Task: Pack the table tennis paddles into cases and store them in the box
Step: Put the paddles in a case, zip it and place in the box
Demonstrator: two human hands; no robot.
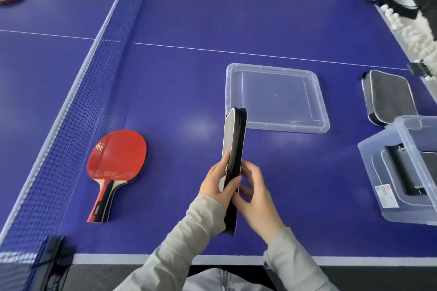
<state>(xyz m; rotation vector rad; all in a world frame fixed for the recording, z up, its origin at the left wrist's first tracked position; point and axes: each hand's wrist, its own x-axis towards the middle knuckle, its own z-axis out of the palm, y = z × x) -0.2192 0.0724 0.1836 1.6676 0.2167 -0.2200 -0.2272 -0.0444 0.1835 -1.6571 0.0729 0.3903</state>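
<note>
Gripping the black case [234,149] upright above the table's near edge, left hand [215,182] and right hand [256,196] both clamp its lower half; the box [369,160] sits at the right edge; a half-closed zipper could perhaps let it gape in transfer.

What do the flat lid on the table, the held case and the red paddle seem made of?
Lid: clear glossy plastic; the blue table shows through. Case: probably matte black fabric, with a zip line along its edge. Paddle: likely red rubber face, faintly shiny, on a striped wooden-looking handle.
</note>
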